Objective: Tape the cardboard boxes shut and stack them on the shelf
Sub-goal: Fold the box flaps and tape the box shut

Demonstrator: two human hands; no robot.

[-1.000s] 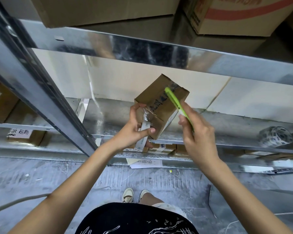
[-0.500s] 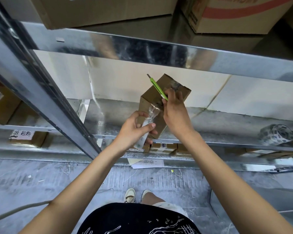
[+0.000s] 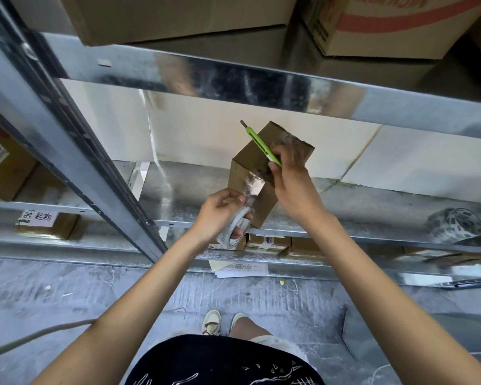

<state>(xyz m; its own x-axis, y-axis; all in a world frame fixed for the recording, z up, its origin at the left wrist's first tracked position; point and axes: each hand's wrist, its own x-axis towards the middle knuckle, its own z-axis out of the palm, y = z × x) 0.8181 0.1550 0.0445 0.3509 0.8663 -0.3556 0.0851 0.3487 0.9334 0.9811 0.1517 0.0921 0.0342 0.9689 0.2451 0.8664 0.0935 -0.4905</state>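
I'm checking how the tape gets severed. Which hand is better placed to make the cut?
Right. The right hand already holds the green utility knife beside the stretched tape on the cardboard box; the left hand grips the tape roll.

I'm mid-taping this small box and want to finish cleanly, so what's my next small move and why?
Probably bring the green knife in your right hand down to the stretched tape strip and cut it. The strip runs from the small box to the tape roll in your left hand, so the roll is not yet free.
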